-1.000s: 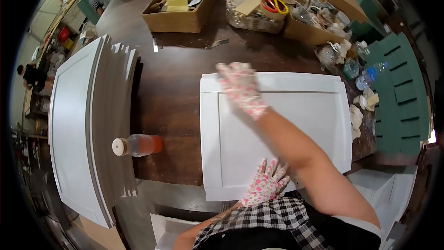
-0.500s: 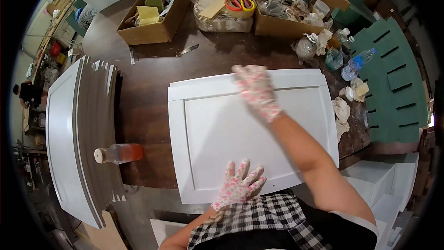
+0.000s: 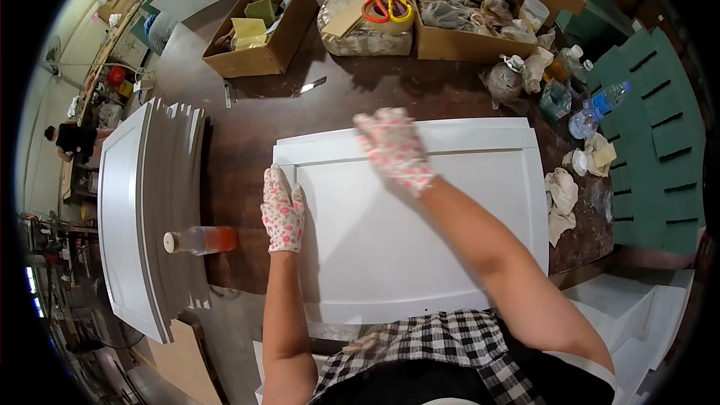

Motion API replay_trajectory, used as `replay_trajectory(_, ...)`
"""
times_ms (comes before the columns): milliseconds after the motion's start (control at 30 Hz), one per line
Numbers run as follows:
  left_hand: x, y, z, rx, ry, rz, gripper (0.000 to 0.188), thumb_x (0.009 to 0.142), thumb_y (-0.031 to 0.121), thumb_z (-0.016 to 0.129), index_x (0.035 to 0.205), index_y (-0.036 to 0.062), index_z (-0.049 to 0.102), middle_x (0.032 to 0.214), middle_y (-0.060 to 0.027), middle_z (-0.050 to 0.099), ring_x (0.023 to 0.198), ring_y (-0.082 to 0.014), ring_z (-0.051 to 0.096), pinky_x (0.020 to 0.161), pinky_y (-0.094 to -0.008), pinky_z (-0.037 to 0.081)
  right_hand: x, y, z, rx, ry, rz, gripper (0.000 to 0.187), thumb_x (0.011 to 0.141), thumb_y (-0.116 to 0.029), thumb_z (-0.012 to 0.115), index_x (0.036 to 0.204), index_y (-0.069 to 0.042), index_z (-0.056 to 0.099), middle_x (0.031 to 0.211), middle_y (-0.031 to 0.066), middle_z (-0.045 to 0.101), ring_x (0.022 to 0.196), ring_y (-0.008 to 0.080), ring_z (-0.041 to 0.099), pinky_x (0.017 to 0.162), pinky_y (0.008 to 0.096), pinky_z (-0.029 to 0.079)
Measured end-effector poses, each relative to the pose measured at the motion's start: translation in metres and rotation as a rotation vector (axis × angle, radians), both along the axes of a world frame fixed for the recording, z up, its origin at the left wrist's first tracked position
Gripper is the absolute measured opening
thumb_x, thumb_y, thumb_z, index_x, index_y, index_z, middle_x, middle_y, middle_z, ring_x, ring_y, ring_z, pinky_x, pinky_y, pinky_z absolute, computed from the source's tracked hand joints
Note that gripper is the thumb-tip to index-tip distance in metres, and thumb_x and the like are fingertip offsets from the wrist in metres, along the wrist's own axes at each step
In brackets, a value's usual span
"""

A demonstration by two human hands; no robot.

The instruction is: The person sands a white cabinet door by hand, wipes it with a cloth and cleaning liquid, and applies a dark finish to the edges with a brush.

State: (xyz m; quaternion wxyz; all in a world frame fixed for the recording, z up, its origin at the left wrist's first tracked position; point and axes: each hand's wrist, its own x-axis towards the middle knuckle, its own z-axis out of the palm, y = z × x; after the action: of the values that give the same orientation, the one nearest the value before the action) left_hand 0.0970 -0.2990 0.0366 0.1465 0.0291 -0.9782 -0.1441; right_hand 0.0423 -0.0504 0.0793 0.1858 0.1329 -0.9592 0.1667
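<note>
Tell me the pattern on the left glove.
The left glove is whitish with a pink, flower-like print, seen best in the head view.

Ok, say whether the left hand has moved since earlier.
Yes: the left hand moved forward-left, from the near edge of the white panel to its left edge.

The left hand and right hand wear white gloves spotted with pink. Gathered black-and-white checked cloth lies over black clothing, with white edging on the right side.
</note>
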Motion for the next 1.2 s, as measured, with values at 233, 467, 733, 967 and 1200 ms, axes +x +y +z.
replay_trajectory(233,-0.025,0.021,0.006,-0.033,-0.001,0.015,0.051,0.092,0.024,0.054,0.137,0.0013,0.042,0.140,-0.0205,0.043,0.127,-0.0328,0.045,0.104,-0.0393,0.040,0.019,0.134,-0.004,0.097,-0.020,-0.481,0.031,0.093,-0.033,0.052,0.114,-0.013,0.063,0.102,0.0118,0.057,0.098,0.0296,0.052,0.087,0.0444,0.044)
replay_trajectory(467,-0.025,0.029,0.012,-0.067,-0.053,0.048,0.053,0.093,0.024,0.052,0.140,0.0025,0.039,0.142,-0.0177,0.042,0.126,-0.0300,0.047,0.102,-0.0382,0.042,-0.044,-0.084,-0.006,0.079,0.014,0.030,0.024,0.090,-0.018,0.045,0.104,-0.008,0.060,0.094,0.0142,0.060,0.093,0.0310,0.058,0.071,0.0422,0.049)
replay_trajectory(733,-0.020,0.022,0.013,-0.072,-0.161,0.157,0.055,0.094,0.032,0.050,0.143,0.0113,0.037,0.148,-0.0080,0.037,0.119,-0.0248,0.053,0.092,-0.0421,0.048,-0.045,0.015,-0.022,0.227,-0.005,-0.231,0.020,0.091,-0.025,0.051,0.097,-0.011,0.063,0.100,0.0071,0.061,0.083,0.0243,0.058,0.065,0.0392,0.051)
replay_trajectory(967,-0.026,0.021,-0.003,-0.017,-0.060,0.068,0.052,0.093,0.031,0.050,0.140,0.0089,0.041,0.145,-0.0100,0.040,0.115,-0.0271,0.056,0.090,-0.0377,0.050,-0.059,-0.145,-0.006,0.113,0.228,0.143,0.033,0.086,-0.021,0.053,0.119,-0.017,0.059,0.114,0.0121,0.059,0.092,0.0290,0.059,0.069,0.0418,0.051)
replay_trajectory(1200,-0.022,0.025,0.007,-0.078,-0.144,0.098,0.054,0.096,0.033,0.046,0.142,0.0072,0.036,0.147,-0.0117,0.038,0.124,-0.0255,0.049,0.094,-0.0386,0.048,-0.067,-0.062,-0.016,0.292,-0.031,-0.137,0.031,0.086,-0.021,0.051,0.114,-0.015,0.062,0.107,0.0070,0.062,0.093,0.0271,0.059,0.072,0.0432,0.050)
